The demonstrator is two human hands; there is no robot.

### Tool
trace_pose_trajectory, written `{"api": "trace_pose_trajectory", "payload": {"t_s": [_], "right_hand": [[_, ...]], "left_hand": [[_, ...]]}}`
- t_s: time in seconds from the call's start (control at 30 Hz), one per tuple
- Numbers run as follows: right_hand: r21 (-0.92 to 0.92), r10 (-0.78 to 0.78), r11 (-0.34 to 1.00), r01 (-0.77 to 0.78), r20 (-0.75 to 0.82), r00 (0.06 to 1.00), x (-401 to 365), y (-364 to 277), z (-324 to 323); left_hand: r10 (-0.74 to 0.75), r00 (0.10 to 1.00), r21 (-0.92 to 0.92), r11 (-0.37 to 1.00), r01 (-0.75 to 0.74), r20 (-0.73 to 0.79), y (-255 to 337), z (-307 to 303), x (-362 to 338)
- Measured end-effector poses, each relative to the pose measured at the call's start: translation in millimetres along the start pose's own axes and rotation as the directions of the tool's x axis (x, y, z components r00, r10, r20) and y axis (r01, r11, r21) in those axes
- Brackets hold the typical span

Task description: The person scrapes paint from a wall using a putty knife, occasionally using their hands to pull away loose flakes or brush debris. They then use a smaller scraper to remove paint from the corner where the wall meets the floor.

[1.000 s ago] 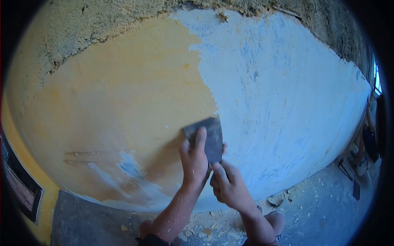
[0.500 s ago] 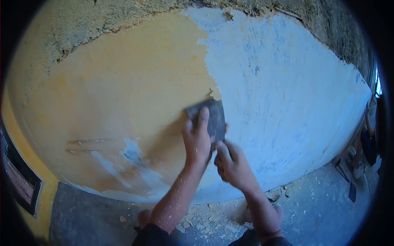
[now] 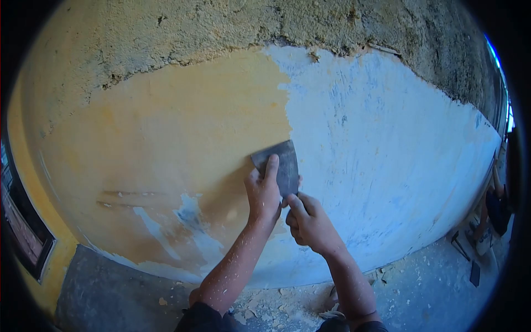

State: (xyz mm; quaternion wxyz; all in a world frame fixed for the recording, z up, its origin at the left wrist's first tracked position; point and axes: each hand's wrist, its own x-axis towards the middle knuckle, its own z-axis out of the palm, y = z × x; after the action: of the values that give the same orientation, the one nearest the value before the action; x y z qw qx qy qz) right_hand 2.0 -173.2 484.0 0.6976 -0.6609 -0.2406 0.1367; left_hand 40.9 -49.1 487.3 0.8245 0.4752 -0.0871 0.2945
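A wide, dark flat scraper [image 3: 286, 166] lies against the wall where the yellow paint [image 3: 221, 105] meets the bare bluish-white surface [image 3: 376, 149]. My left hand [image 3: 264, 191] is closed around the blade, its thumb pressed on the front face and its other fingers mostly hidden behind. Lower down, my right hand [image 3: 311, 221] grips the handle end, its fingers curled. Pale flecks cover both forearms.
Rough exposed plaster [image 3: 221, 27] spans the top of the wall. Paint chips [image 3: 276, 304] litter the grey floor [image 3: 121, 282]. A dark-framed opening [image 3: 25, 221] is at left. Tools [image 3: 474, 273] lie at right, near a partly visible person [image 3: 498, 207].
The view has tilted up slightly, so the wall appears lower. A loose paint flake at the scraper's top edge is gone, and the blade's edge now shows clearly.
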Motion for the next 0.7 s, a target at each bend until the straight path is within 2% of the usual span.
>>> {"api": "trace_pose_trajectory", "payload": {"t_s": [0.1,0.17,0.2,0.23,0.3,0.33,0.37,0.43,0.47,0.57,0.63,0.7], "right_hand": [[0.026,-0.017,1.000,0.018,-0.026,1.000,14.2,-11.8,5.2],[0.033,-0.068,0.997,0.068,-0.013,0.998,15.9,-17.2,7.3],[0.025,-0.145,0.989,0.146,-0.033,0.989,14.7,-4.2,9.6],[0.023,-0.157,0.987,0.158,-0.030,0.987,6.7,2.5,11.3],[0.029,-0.002,1.000,0.002,-0.022,1.000,-3.2,8.6,9.7],[0.070,0.054,0.996,-0.054,0.003,0.999,0.1,5.8,8.0],[0.069,0.047,0.996,-0.048,0.004,0.999,5.2,0.5,9.0],[0.070,-0.089,0.993,0.092,-0.046,0.995,17.9,-13.4,13.5],[0.080,-0.099,0.992,0.102,-0.036,0.994,23.7,-24.9,13.3],[0.076,-0.117,0.990,0.120,-0.044,0.992,23.8,-24.0,18.3],[0.057,-0.112,0.992,0.114,-0.031,0.993,10.4,-18.5,19.6],[0.136,0.001,0.991,-0.005,0.032,0.999,9.5,-22.9,17.1]], "left_hand": [[0.016,0.998,-0.004,1.000,-0.017,-0.062,16.8,15.2,13.9],[0.007,0.999,0.026,1.000,-0.006,-0.033,25.6,16.1,15.2],[0.060,0.998,0.018,0.998,-0.061,0.035,10.9,3.3,20.4],[0.073,0.997,0.018,0.997,-0.074,0.040,6.3,-0.3,12.3],[-0.006,0.996,-0.018,1.000,0.004,-0.088,2.3,0.0,-4.1],[0.004,0.997,0.002,1.000,-0.004,-0.079,5.5,1.4,-3.9],[0.010,0.997,0.002,1.000,-0.010,-0.077,9.5,4.5,2.2],[0.117,0.992,-0.029,0.993,-0.118,-0.051,21.9,14.9,23.4],[0.131,0.991,-0.028,0.991,-0.131,-0.009,28.0,16.8,33.3],[0.114,0.993,-0.034,0.993,-0.115,-0.015,36.9,16.7,30.9],[0.143,0.990,-0.002,0.990,-0.143,-0.014,26.9,7.8,20.4],[0.064,0.996,-0.005,0.998,-0.065,-0.054,29.8,9.8,18.2]]}}
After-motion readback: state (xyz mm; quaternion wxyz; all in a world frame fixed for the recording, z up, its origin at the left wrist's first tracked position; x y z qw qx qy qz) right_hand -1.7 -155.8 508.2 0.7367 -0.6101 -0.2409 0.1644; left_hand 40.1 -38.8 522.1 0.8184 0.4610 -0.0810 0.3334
